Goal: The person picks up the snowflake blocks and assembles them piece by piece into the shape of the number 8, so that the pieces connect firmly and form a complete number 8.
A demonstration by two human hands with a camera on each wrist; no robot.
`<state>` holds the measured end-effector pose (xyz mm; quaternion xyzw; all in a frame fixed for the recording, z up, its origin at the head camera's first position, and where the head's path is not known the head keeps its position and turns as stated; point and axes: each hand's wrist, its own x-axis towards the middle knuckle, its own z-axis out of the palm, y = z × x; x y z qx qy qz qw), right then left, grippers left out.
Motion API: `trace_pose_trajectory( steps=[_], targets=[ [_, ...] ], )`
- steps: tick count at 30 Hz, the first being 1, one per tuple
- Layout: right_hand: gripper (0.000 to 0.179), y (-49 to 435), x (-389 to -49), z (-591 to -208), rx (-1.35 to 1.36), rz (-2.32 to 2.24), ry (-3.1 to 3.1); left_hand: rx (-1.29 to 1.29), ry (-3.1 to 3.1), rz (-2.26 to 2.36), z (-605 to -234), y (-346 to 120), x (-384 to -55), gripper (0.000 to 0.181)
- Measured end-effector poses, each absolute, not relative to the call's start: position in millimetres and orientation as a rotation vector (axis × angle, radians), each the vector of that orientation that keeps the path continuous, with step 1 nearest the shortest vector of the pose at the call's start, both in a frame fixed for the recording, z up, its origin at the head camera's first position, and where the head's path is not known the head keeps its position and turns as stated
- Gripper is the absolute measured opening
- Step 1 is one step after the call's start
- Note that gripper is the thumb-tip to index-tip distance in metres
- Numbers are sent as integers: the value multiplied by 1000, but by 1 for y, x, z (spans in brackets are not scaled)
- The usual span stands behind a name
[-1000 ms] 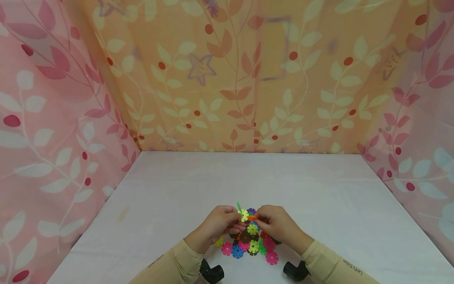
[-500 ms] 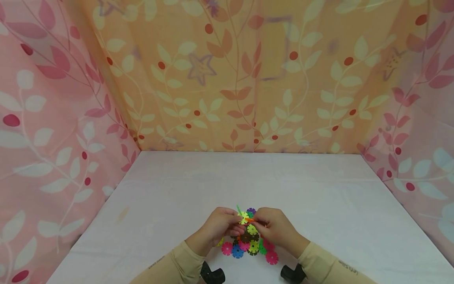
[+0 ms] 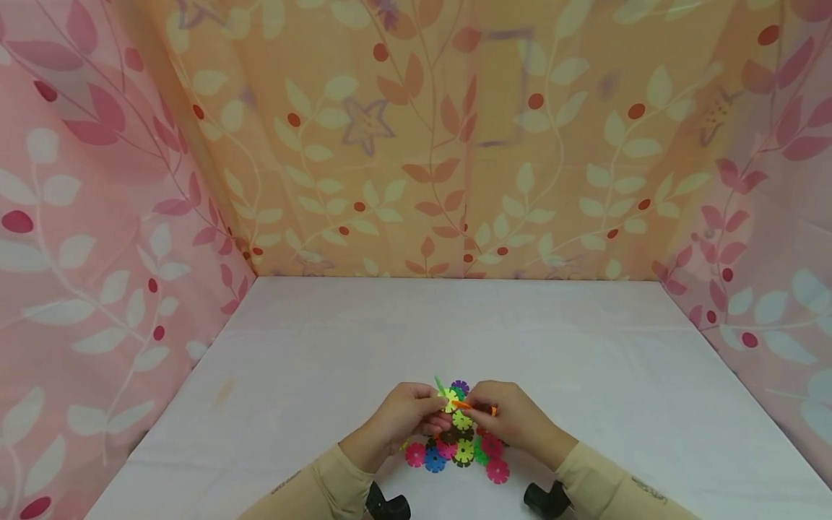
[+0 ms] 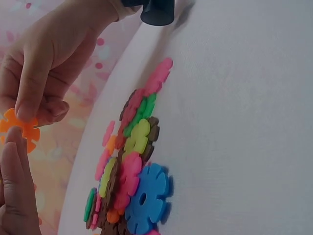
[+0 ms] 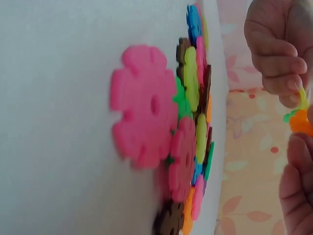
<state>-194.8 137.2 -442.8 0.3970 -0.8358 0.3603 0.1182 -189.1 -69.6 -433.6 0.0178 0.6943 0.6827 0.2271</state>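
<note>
My left hand (image 3: 409,413) pinches a yellow flower-shaped interlocking disc (image 3: 450,401), with a green disc (image 3: 439,385) standing edge-on at its far side. Facing it, my right hand (image 3: 510,412) pinches an orange disc (image 4: 28,133) between thumb and finger. The orange disc's edge meets the yellow one in the head view. Both hands are raised over a heap of similar discs. In the right wrist view, the yellow disc (image 5: 303,99) shows edge-on at my left fingertips, with the orange one against it. The slots where they meet are hidden by fingers.
Loose discs lie heaped on the white table (image 3: 325,325), among them a blue disc (image 4: 151,198) and a pink disc (image 5: 137,110) at the near side. Black elbow-shaped pieces (image 3: 388,503) show under both sleeves. Patterned cloth (image 3: 448,144) walls the back and sides.
Both hands have sunk slightly. My right hand closed in toward the left, then drew back a little to the right. The orange disc stays against the yellow one.
</note>
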Motion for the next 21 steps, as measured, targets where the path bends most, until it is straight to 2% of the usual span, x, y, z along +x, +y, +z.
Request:
trace_pose_trajectory(
  steps=[5,14,21],
  targets=[
    [10,153,-200,-444,1162,1108,-2549,62,1921,1868,-435,-73,-191,23],
    [4,186,-215,-445,1016,1036,-2848,100,1963,1810,-437,-81,-192,22],
    [15,194,-223,-448,772,969,-2989,114,1984,1760,-437,-82,-191,22]
  ],
)
